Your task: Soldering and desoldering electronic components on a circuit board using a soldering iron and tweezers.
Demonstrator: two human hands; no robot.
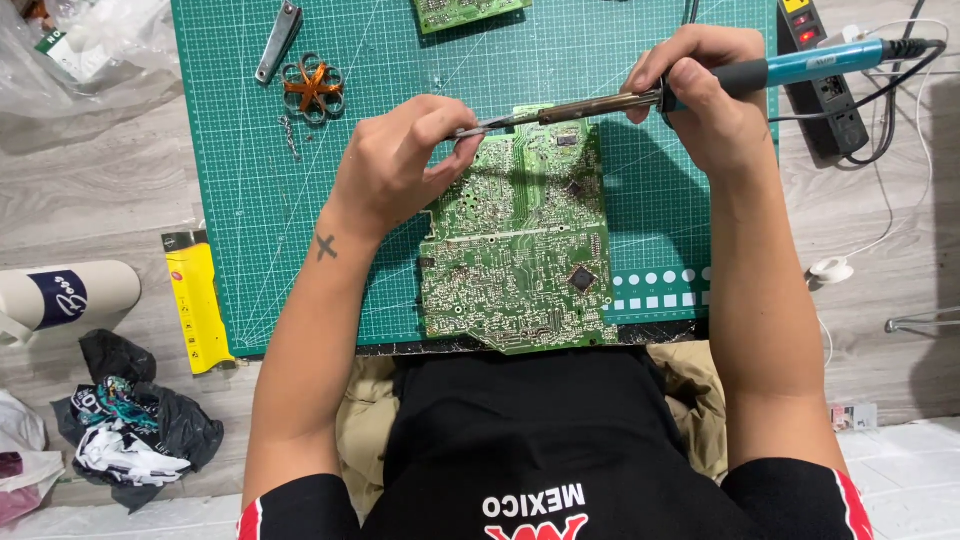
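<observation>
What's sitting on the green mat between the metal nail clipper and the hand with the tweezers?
In the head view, between the nail clipper and the left hand lies an orange-and-clear flower-shaped piece on the green mat, with a small metal bit just below it.

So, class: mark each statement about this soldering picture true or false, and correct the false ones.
1. The right hand holds a blue-handled soldering iron. True.
2. The circuit board lies on a red mat. False: the cutting mat is green.
3. The left hand holds tweezers at the board's top edge. True.
4. The iron's tip points toward the power strip. False: it points left, toward the tweezers.
5. A yellow packet lies left of the mat. True.
</observation>
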